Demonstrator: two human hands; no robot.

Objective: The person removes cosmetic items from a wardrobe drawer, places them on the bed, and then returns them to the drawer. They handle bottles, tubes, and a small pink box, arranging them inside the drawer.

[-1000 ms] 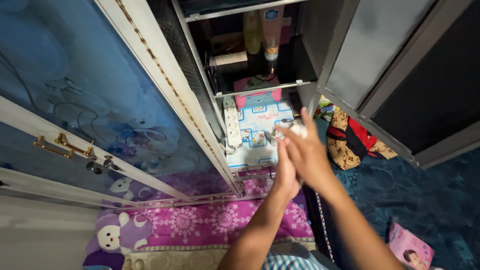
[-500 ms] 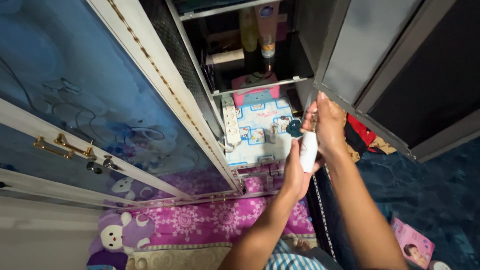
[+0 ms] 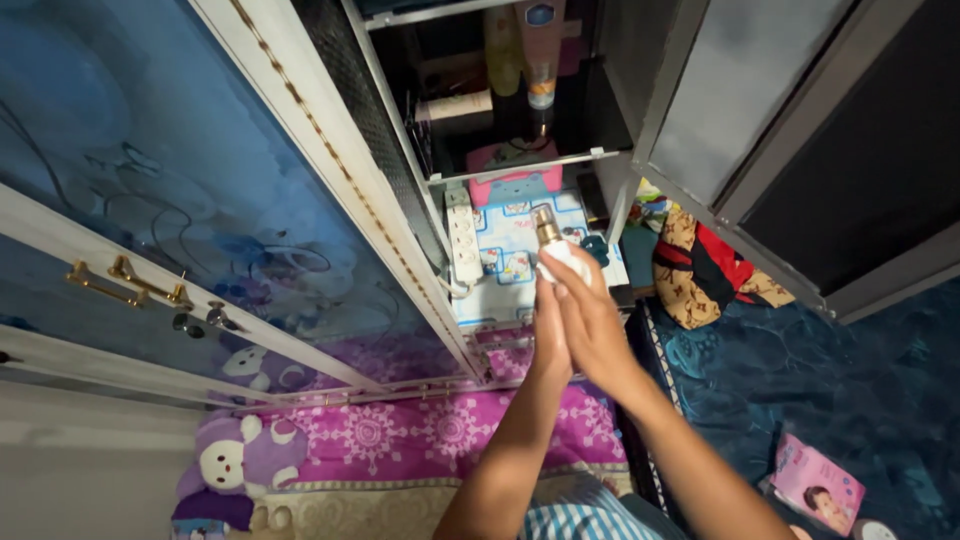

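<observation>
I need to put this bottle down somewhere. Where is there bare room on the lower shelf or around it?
Both hands hold the bottle. The lower shelf's liner is bare between the power strip and the hands. The dark bedding beside the pink box is free. The upper shelf is crowded.

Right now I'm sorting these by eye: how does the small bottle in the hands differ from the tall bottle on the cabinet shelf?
The small bottle is white with a gold neck; the tall bottle is peach-pink with a blue oval badge and an orange band low down. The small bottle is clasped between the left hand and right hand; the tall bottle stands untouched on the shelf. The small bottle looks shorter. Both are slim toiletry-type containers.
</observation>
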